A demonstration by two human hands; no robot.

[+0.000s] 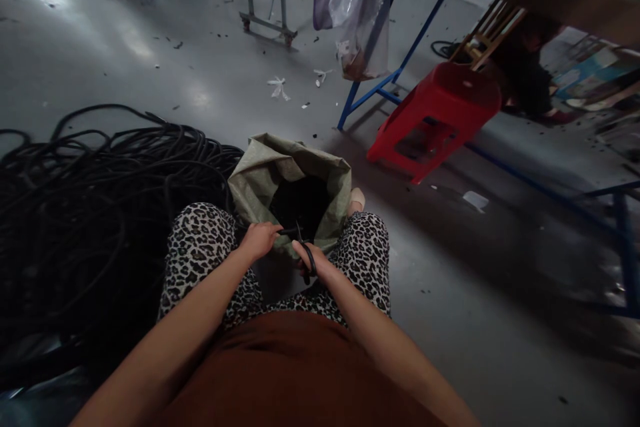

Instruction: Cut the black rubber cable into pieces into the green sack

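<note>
Left hand (259,239) pinching a short black cable piece (289,231), right hand (311,261) closed round black scissors (306,250), both just over the near rim of the open green sack (280,170); cable heap (100,200) left of sack.

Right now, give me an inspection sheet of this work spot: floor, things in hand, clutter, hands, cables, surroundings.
Surface: grey concrete floor, glossy, speckled with small dark bits.
Job's things: open green sack between the knees, dark contents; scissors; short black cable piece.
Clutter: white scraps on the floor.
Hands: left hand grips the cable piece; right hand holds the scissors.
Cables: large tangled pile of black cable at the person's left.
Surroundings: red plastic stool, blue table frame, hanging plastic bags.
</note>
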